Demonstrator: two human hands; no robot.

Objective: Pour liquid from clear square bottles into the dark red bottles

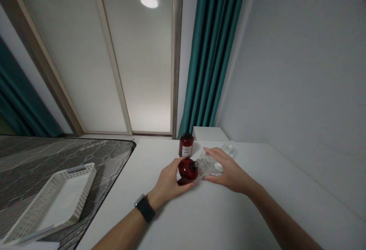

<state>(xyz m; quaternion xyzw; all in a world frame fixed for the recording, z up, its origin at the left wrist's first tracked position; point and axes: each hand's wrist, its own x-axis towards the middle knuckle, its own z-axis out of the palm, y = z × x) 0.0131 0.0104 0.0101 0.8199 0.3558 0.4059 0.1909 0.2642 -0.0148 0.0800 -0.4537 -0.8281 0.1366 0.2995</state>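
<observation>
My left hand [170, 180], with a dark watch on its wrist, is closed around a dark red-brown bottle [188, 169]. That bottle is tilted, its black neck pointing right. My right hand [225, 170] grips a clear bottle [210, 166] that lies on its side, its end close to the neck of the brown one. Whether the two touch I cannot tell. Just behind them a second brown bottle [186, 146] with a white label and black cap stands upright. Another clear piece [229, 148] lies beyond my right hand, partly hidden.
Under the bottles is a white table [183, 219], with a grey wall [309, 90] along its right. A white perforated basket [82, 196] rests on a dark striped surface [114, 154] at the left. Teal curtains [217, 52] and a small white cabinet [210, 133] are behind.
</observation>
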